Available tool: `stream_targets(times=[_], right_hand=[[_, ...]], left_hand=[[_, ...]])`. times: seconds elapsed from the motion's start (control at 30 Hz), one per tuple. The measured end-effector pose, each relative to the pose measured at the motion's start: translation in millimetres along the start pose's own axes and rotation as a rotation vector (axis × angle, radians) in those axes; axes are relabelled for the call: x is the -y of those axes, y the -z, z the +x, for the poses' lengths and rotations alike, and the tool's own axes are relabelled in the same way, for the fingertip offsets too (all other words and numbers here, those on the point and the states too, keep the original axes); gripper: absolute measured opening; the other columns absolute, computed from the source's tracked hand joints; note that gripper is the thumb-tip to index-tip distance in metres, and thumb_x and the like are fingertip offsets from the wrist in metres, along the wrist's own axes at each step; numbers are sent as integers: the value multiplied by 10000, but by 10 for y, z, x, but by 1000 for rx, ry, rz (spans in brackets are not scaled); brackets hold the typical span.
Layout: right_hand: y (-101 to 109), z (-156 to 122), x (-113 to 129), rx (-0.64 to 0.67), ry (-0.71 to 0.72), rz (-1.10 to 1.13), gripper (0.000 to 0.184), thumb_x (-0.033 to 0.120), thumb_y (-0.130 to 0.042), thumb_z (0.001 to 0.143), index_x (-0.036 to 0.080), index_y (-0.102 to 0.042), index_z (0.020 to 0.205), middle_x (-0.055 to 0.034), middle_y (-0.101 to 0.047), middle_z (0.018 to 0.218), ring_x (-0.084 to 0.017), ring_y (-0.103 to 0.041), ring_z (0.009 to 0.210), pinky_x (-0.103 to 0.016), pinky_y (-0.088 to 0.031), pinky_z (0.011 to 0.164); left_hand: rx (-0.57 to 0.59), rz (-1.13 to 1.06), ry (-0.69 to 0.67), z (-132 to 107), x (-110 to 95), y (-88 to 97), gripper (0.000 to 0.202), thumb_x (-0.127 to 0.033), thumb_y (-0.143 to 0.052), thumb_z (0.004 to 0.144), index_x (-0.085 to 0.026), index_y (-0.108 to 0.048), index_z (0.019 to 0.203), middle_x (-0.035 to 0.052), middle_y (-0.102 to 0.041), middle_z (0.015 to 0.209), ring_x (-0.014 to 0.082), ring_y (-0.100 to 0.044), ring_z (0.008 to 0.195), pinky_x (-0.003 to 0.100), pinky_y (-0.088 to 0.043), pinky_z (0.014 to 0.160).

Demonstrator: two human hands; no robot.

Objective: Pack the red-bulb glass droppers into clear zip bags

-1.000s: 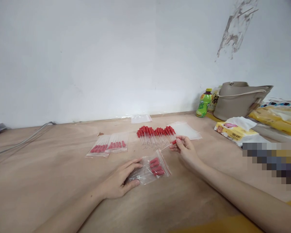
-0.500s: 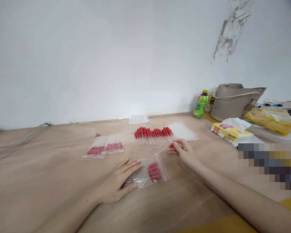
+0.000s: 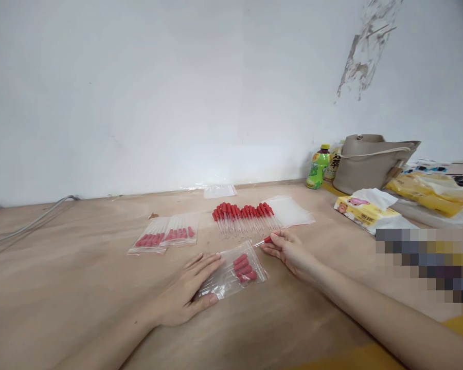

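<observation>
My left hand (image 3: 189,293) lies flat with fingers spread on the closed end of a clear zip bag (image 3: 233,271) that holds several red-capped glass droppers. My right hand (image 3: 289,250) pinches one red-capped dropper (image 3: 263,241) just above the table, its glass tip pointing at the bag's open mouth. Behind them a row of loose red-capped droppers (image 3: 244,216) lies on the wooden table (image 3: 81,288). Two filled bags (image 3: 164,236) lie to the left.
A stack of unused clear bags (image 3: 291,211) lies behind my right hand, another (image 3: 219,191) by the wall. At the right stand a green bottle (image 3: 317,167), a beige handbag (image 3: 370,162), a tissue pack (image 3: 364,210) and yellow packets (image 3: 432,187). A grey cable (image 3: 31,221) runs at the left.
My right hand has come down and toward me with the dropper, from near the loose row to the bag's mouth. The left hand stayed pressed on the bag.
</observation>
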State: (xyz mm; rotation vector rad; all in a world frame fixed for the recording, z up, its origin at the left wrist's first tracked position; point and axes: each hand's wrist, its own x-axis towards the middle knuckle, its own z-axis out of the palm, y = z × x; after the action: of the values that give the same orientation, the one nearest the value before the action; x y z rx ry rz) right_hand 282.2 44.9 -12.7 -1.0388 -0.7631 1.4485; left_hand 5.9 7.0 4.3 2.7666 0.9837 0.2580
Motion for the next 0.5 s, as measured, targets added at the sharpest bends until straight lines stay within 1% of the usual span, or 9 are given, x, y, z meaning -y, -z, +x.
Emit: stream_targets(times=[0.07, 0.13, 0.2, 0.27, 0.33, 0.4, 0.47, 0.5], right_hand=[[-18, -32, -5, 84, -17, -35, 213, 224, -659, 682, 192, -454, 731, -11, -614, 694, -114, -633, 635, -245, -527, 646], [-17, -49, -14, 191, -29, -138, 246, 270, -686, 654, 177, -470, 727, 2, -615, 663, -95, -614, 578, -203, -493, 540], [-1, -50, -16, 302, -21, -283, 287, 317, -703, 628, 164, -484, 731, 30, -589, 587, -74, -569, 490, -159, -406, 413], [17, -39, -6, 386, -6, -404, 328, 358, -710, 606, 158, -495, 751, 58, -551, 518, -65, -528, 434, -136, -316, 343], [22, -29, 10, 447, -12, -483, 357, 384, -712, 591, 154, -515, 780, 60, -550, 518, -65, -513, 421, -133, -276, 317], [7, -23, 21, 473, -22, -548, 365, 406, -700, 597, 147, -552, 808, 45, -574, 550, -62, -501, 413, -137, -257, 305], [-21, -21, 20, 486, -5, -608, 354, 419, -679, 617, 140, -601, 821, 30, -595, 575, -54, -481, 407, -145, -265, 318], [-36, -21, 14, 494, 18, -631, 345, 425, -667, 629, 138, -625, 816, 24, -603, 580, -51, -472, 408, -152, -289, 339]], left_hand=[[-8, -7, -15, 0, 4, -3, 606, -421, -408, 900, -270, -98, 1399, 50, -226, 1438, 264, -214, 1302, 484, -201, 1050], [-18, -13, -22, 0, 5, -4, 622, -423, -417, 896, -283, -80, 1400, 43, -227, 1438, 272, -221, 1298, 487, -211, 1045], [-21, -18, -27, -2, 2, -2, 641, -423, -424, 892, -293, -56, 1400, 36, -224, 1439, 276, -235, 1293, 487, -217, 1042], [-20, -18, -27, -5, -2, 2, 660, -426, -432, 887, -299, -37, 1400, 32, -225, 1439, 281, -241, 1290, 488, -223, 1039], [-12, -15, -27, -6, -8, 7, 680, -429, -441, 881, -303, -21, 1400, 33, -228, 1438, 287, -236, 1291, 495, -231, 1033], [-10, -20, -35, -3, -20, 13, 684, -425, -445, 880, -308, -16, 1400, 30, -236, 1435, 290, -234, 1291, 503, -235, 1028], [-13, -32, -48, 2, -36, 22, 674, -419, -442, 882, -320, -20, 1398, 19, -245, 1432, 285, -238, 1290, 503, -233, 1029], [-15, -39, -55, 4, -44, 25, 667, -417, -440, 883, -325, -24, 1397, 11, -250, 1430, 280, -241, 1290, 501, -229, 1032]])
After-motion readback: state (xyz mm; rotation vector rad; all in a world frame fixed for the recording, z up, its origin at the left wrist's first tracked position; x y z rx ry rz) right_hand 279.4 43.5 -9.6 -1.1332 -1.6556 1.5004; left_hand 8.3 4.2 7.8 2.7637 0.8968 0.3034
